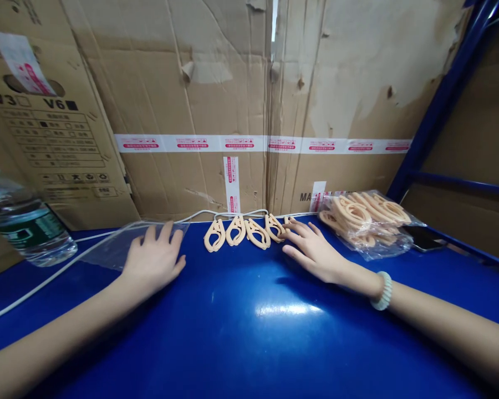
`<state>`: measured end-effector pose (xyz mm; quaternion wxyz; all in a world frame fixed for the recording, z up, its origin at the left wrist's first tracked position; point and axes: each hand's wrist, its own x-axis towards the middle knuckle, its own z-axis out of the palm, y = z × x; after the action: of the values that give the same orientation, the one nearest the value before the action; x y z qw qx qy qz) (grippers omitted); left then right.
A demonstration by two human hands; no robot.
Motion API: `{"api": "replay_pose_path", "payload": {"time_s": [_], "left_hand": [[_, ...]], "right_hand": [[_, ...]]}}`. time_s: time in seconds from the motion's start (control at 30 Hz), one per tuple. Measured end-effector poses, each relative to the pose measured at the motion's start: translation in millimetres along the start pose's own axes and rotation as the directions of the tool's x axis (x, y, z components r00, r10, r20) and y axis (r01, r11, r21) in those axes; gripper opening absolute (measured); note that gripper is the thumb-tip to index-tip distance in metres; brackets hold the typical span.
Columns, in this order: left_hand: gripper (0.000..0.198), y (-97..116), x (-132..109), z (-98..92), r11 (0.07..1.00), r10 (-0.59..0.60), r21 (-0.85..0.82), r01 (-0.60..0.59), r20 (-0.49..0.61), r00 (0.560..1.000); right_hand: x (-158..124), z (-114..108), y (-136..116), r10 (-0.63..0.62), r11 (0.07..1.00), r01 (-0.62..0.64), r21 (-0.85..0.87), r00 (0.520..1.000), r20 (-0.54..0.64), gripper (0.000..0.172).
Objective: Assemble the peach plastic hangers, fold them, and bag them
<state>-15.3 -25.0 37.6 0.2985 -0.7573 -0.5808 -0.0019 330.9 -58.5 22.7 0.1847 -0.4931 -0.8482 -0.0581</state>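
Observation:
My left hand lies over a clear plastic bag at the left, its fingers spread. In the middle, at the back of the blue table, several beige plastic pieces that look like folded hangers stand in a row. My right hand, with a pale coiled band on its wrist, reaches to the right end of this row. Its fingers are stretched out and partly hide the last folded hanger; whether they touch it I cannot tell. Beyond that hand lies a clear bag filled with more folded hangers.
A water bottle tilts at the left. A white cable runs along the left and back of the table. Large cardboard boxes wall off the back. A dark phone-like object and blue frame bars are at the right.

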Motion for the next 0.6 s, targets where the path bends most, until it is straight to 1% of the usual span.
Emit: {"api": "replay_pose_path", "payload": {"time_s": [0.07, 0.1, 0.17, 0.27, 0.33, 0.37, 0.4, 0.43, 0.47, 0.5, 0.53, 0.57, 0.6], "left_hand": [[0.031, -8, 4, 1.6, 1.000, 0.000, -0.002, 0.000, 0.087, 0.996], [0.029, -12, 6, 1.8, 1.000, 0.011, -0.006, -0.011, 0.104, 0.994], [0.028, -15, 9, -0.9, 1.000, 0.030, -0.008, -0.030, 0.092, 0.995], [0.030, -9, 4, -13.5, 0.998, 0.059, -0.001, -0.059, -0.007, 0.998], [0.032, 3, -9, -24.9, 0.995, 0.104, 0.001, -0.105, -0.119, 0.987], [0.032, 11, -18, -30.0, 0.986, 0.163, -0.004, -0.168, -0.216, 0.963], [0.030, 21, -27, -34.3, 0.933, 0.312, -0.019, -0.360, -0.457, 0.833], [0.027, 31, -37, -37.4, 0.837, 0.421, -0.011, -0.546, -0.624, 0.658], [0.024, 41, -46, -39.5, 0.739, 0.464, -0.022, -0.674, -0.709, 0.532], [0.020, 51, -54, -40.7, 0.642, 0.499, -0.054, -0.765, -0.728, 0.470], [0.019, 60, -61, -41.2, 0.573, 0.511, -0.111, -0.812, -0.726, 0.460], [0.020, 67, -66, -41.4, 0.514, 0.518, -0.174, -0.840, -0.718, 0.465], [0.019, 71, -70, -41.6, 0.456, 0.534, -0.243, -0.856, -0.694, 0.482]], "right_hand": [[1, -4, -1, -0.020, 1.000, 0.021, 0.020, 0.998, -0.057, 0.040], [2, -6, -1, -0.025, 0.999, 0.027, 0.025, 0.996, -0.082, 0.038], [3, -10, 2, -0.030, 0.999, 0.035, 0.041, 0.992, -0.122, 0.036], [3, -18, 9, -0.031, 0.995, 0.050, 0.091, 0.979, -0.201, 0.034], [3, -25, 12, -0.018, 0.990, 0.055, 0.129, 0.963, -0.268, 0.032], [3, -28, 13, -0.008, 0.987, 0.054, 0.148, 0.955, -0.296, 0.031], [2, -31, 13, 0.006, 0.984, 0.052, 0.173, 0.948, -0.318, 0.030], [2, -33, 12, 0.020, 0.978, 0.051, 0.203, 0.943, -0.333, 0.030], [2, -34, 10, 0.033, 0.970, 0.051, 0.236, 0.940, -0.341, 0.029], [1, -34, 8, 0.044, 0.962, 0.053, 0.269, 0.939, -0.340, 0.028], [1, -33, 5, 0.053, 0.952, 0.053, 0.301, 0.942, -0.331, 0.027], [0, -32, 2, 0.063, 0.942, 0.048, 0.332, 0.947, -0.316, 0.026], [0, -30, -1, 0.073, 0.932, 0.041, 0.361, 0.953, -0.295, 0.025]]}}
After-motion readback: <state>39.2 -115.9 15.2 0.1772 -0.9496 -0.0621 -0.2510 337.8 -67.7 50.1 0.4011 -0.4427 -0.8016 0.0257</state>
